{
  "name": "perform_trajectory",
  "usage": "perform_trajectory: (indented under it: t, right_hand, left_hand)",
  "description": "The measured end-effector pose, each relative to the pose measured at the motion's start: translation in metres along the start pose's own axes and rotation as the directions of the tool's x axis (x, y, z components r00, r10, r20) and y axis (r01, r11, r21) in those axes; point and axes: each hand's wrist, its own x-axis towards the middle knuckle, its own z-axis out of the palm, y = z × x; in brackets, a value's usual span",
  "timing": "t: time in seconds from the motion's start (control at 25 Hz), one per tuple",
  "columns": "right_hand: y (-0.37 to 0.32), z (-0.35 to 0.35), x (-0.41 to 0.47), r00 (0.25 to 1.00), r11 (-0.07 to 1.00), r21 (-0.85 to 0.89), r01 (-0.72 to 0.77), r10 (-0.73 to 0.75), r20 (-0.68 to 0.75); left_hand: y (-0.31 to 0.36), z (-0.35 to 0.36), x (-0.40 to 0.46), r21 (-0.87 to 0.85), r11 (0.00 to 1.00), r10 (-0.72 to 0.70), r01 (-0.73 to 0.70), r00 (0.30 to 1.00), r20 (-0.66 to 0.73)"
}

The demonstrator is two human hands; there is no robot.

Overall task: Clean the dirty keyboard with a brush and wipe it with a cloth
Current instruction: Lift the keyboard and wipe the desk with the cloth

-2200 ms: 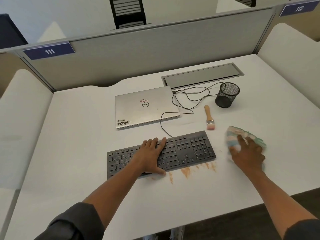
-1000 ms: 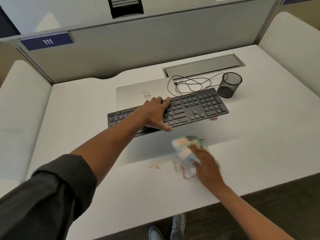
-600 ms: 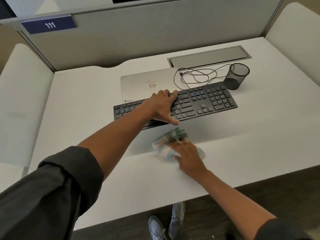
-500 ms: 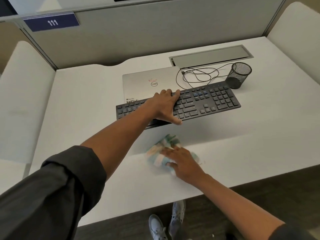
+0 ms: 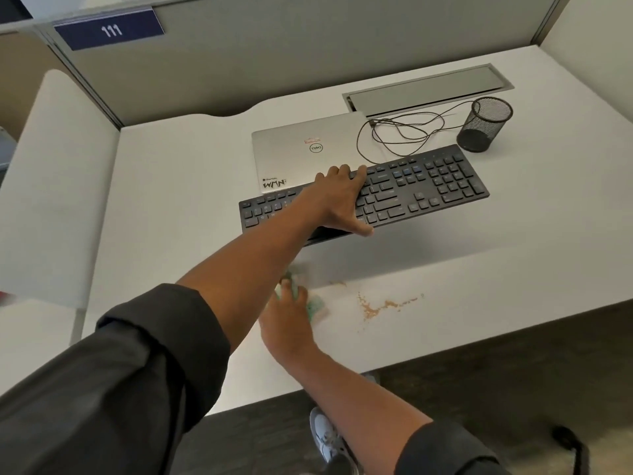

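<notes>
Left hand (image 5: pixel 337 200) grips keyboard (image 5: pixel 424 186), lifted clear over laptop (image 5: pixel 305 152). Right hand (image 5: pixel 286 313) presses cloth (image 5: pixel 315 305) flat on worktop (image 5: pixel 513 269). Step: wiping crumbs (image 5: pixel 380 305). Next: sweep cloth rightward through them.

An office workstation: a white desk (image 5: pixel 513 303) boxed in by grey partition panels (image 5: pixel 308 46), a numbered "111" plate (image 5: pixel 109 29), and a closed laptop (image 5: pixel 301 152).

Keyboard (image 5: pixel 428 186) before laptop (image 5: pixel 301 152); cup (image 5: pixel 484 125) behind-right; cloth (image 5: pixel 315 305) nearer.
</notes>
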Motion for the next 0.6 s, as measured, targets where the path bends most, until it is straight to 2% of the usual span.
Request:
perform_trajectory:
  t: [0.16, 0.36, 0.6]
  right_hand:
    - [0.056, -0.003, -0.009, 0.98, 0.977, -0.091, -0.195, 0.19, -0.058]
    - [0.147, -0.023, -0.057, 0.886, 0.866, -0.191, -0.463, 0.448, -0.118]
    - [0.228, -0.046, -0.101, 0.788, 0.746, -0.263, -0.612, 0.601, -0.132]
  left_hand:
    - [0.004, 0.01, -0.002, -0.017, 1.0, 0.007, -0.007, 1.0, 0.008]
    - [0.014, 0.028, -0.001, -0.065, 0.998, 0.014, -0.009, 0.998, 0.062]
    - [0.018, 0.056, 0.006, -0.064, 0.998, -0.014, 0.02, 0.996, 0.085]
